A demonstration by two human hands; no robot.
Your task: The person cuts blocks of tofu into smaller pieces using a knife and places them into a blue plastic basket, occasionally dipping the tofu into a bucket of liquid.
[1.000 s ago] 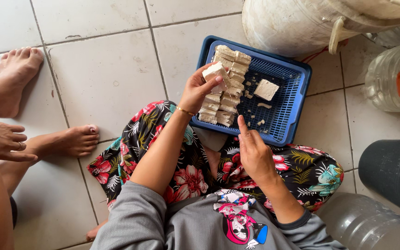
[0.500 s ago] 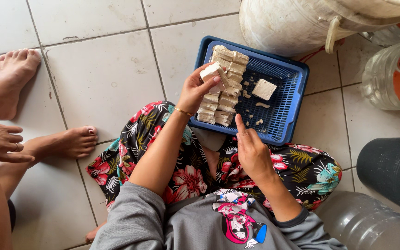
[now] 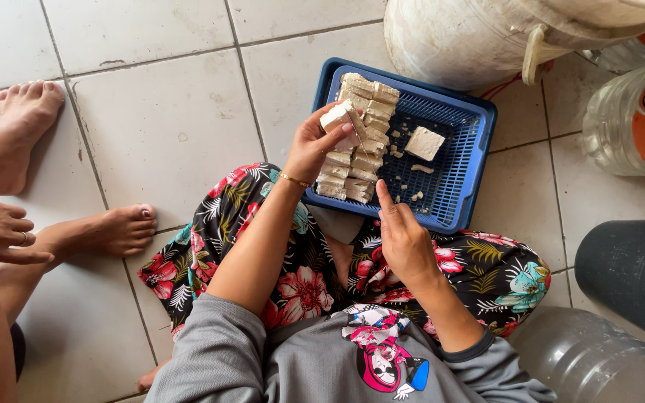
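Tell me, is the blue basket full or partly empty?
Partly empty. Pale blocks are stacked along the left side of the basket; the right side shows bare mesh, one loose block and crumbs.

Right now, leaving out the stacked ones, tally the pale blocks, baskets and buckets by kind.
Pale blocks: 2 (held block in left hand, loose block lying alone)
Blue basket: 1
White bucket: 1
Total: 4
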